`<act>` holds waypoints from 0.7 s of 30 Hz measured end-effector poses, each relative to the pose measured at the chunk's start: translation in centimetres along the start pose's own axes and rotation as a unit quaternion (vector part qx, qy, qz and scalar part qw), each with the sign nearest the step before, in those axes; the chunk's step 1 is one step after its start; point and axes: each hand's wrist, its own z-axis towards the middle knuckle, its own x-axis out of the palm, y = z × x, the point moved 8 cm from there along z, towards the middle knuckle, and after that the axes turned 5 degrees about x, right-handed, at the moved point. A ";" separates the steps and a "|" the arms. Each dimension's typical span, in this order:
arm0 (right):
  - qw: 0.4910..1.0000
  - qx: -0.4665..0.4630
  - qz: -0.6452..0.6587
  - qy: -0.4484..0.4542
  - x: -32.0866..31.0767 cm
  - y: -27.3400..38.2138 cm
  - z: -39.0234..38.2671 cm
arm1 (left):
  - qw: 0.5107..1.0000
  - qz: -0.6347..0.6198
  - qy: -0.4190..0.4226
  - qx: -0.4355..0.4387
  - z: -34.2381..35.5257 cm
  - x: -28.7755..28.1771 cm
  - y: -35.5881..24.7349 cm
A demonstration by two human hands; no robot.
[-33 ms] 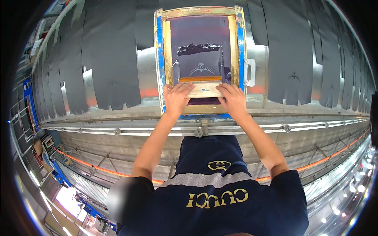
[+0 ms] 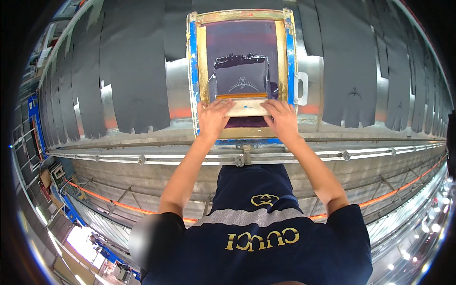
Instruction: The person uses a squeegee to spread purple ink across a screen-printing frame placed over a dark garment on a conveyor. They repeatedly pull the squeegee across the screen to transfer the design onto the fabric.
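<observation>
With both hands I grip a squeegee [image 2: 246, 108], a pale wooden bar with an orange blade [image 2: 242, 96] along its far edge. My left hand [image 2: 213, 117] is closed round its left end, and my right hand [image 2: 283, 117] round its right end. The blade presses on the mesh of a screen printing frame [image 2: 241, 38], near its front end. Glossy dark ink [image 2: 240, 59] lies in a band farther up the mesh. Between blade and ink shows a light crown-like arc design [image 2: 242, 84]. The thumbs are partly hidden by the bar.
Dark grey fabric panels [image 2: 133, 71] lie side by side on the long metal table; one panel [image 2: 349, 71] to the right carries a small printed motif. A white handle [image 2: 302, 89] stands out from the frame's right side. A metal rail [image 2: 190, 157] runs along the table's near edge.
</observation>
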 end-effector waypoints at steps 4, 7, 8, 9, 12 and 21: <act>0.996 -0.023 -0.038 -0.080 -2.3 -1.9 7.1 | 0.999 0.003 -0.025 -0.034 7.4 -1.6 3.0; 0.994 -0.010 -0.009 -0.113 -3.0 -3.2 11.5 | 0.998 -0.006 -0.028 -0.050 13.3 -1.7 5.0; 0.994 -0.002 0.001 -0.107 -2.7 -3.6 12.1 | 0.999 -0.021 -0.028 -0.023 12.9 -2.2 5.7; 0.995 0.007 0.011 -0.100 -2.3 -3.8 12.1 | 0.999 -0.004 0.000 -0.054 13.9 -1.2 5.6; 0.995 0.033 0.054 -0.075 -0.7 -3.7 8.2 | 1.000 -0.023 0.003 0.017 9.5 -0.9 4.4; 0.980 0.081 0.180 -0.012 -0.8 -5.4 -1.9 | 0.999 -0.026 -0.031 -0.018 -2.2 0.7 -1.5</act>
